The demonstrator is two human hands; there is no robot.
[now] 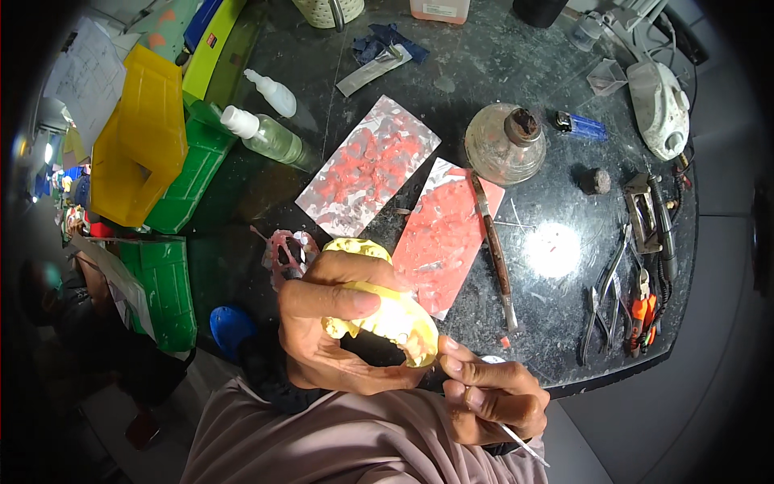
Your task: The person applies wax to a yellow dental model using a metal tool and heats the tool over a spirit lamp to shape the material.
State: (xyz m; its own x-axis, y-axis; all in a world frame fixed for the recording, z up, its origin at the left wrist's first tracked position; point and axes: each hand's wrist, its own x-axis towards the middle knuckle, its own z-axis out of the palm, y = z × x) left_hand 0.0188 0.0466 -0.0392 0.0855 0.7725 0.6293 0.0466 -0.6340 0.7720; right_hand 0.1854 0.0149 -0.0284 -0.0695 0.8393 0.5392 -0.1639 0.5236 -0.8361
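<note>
My left hand (314, 355) is closed around a yellow dental cast (407, 315), its thumb lying across the top. Bright light washes out part of the cast's surface. Close to the cast's right edge, my right hand (500, 395) pinches a slim metal dental instrument (524, 446), one end of which sticks out below the fingers. The instrument's working tip is hidden or too small to make out. Just beyond the cast lie a sheet smeared with pink wax (367, 165) and a pink wax sheet (439, 250). A wooden-handled wax knife (493, 250) rests along the latter's right edge.
A glass spirit burner (504, 149) and blue lighter (584, 127) stand farther back. Pliers (601, 310) and other tools lie right. Green bins (165, 290), a yellow bin (141, 137) and a spray bottle (270, 139) are left. Another person (97, 323) sits far left.
</note>
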